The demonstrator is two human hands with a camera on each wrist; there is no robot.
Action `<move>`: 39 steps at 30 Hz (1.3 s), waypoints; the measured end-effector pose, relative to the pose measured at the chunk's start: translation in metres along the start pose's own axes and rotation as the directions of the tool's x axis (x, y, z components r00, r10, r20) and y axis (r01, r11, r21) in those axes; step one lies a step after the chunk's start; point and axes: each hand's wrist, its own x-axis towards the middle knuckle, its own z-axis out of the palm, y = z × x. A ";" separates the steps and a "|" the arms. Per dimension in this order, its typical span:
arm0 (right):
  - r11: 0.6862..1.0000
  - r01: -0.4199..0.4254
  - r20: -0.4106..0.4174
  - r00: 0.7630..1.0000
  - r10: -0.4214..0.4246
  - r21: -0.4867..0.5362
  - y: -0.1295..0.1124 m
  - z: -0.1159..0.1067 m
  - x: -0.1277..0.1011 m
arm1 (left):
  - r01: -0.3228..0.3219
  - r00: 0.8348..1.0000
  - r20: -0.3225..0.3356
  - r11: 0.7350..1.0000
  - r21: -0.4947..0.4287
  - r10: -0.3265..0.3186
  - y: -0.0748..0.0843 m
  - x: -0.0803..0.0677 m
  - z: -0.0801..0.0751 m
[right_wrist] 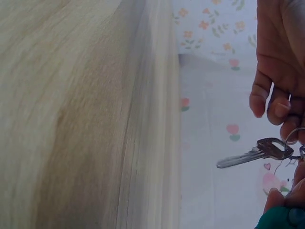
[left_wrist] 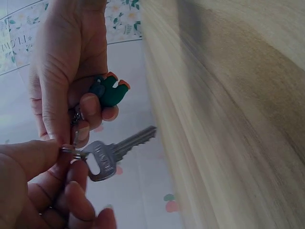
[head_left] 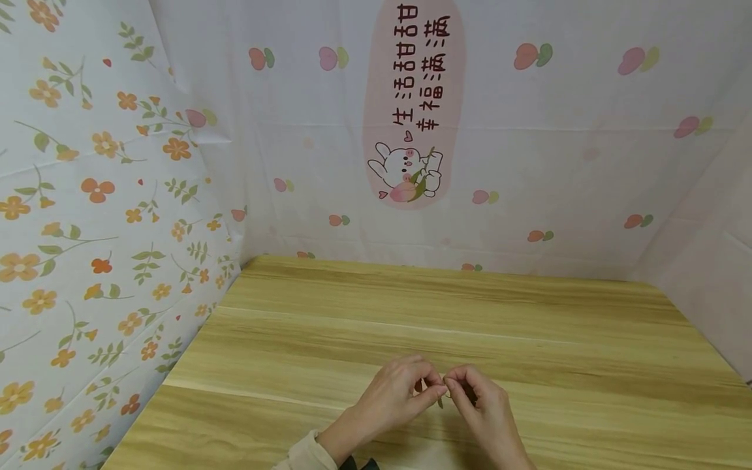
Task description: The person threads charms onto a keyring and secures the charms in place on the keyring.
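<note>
Both hands meet low over the wooden table point(head_left: 529, 313), close to its near edge. They share a small metal key ring point(left_wrist: 70, 150) from which a silver key point(left_wrist: 112, 153) hangs, blade pointing away. My left hand point(head_left: 433, 390) pinches the ring between thumb and fingers point(left_wrist: 28, 160). My right hand point(head_left: 454, 386) holds a green charm with orange tips point(left_wrist: 110, 90) in its curled fingers point(left_wrist: 88, 107) and also touches the ring. In the right wrist view the key point(right_wrist: 252, 153) dangles under the left hand point(right_wrist: 279, 102), and the green charm point(right_wrist: 281, 220) shows at the bottom corner.
A pale cloth with fruit prints and a pink cartoon panel point(head_left: 411, 104) hangs behind the table. A floral-print cloth point(head_left: 100, 215) closes off the left side and plain cloth point(head_left: 717, 261) the right. Only the hands are over the tabletop.
</note>
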 end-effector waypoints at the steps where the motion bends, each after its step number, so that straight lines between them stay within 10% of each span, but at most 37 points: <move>1: 1.000 0.008 0.001 1.000 -0.008 -0.005 0.000 0.000 0.000 | 0.012 1.000 0.007 1.000 0.006 -0.012 0.001 0.000 0.000; 39: 1.000 0.006 0.002 1.000 -0.006 0.006 -0.003 -0.001 -0.002 | -0.011 1.000 -0.020 1.000 -0.022 0.011 0.001 -0.002 0.001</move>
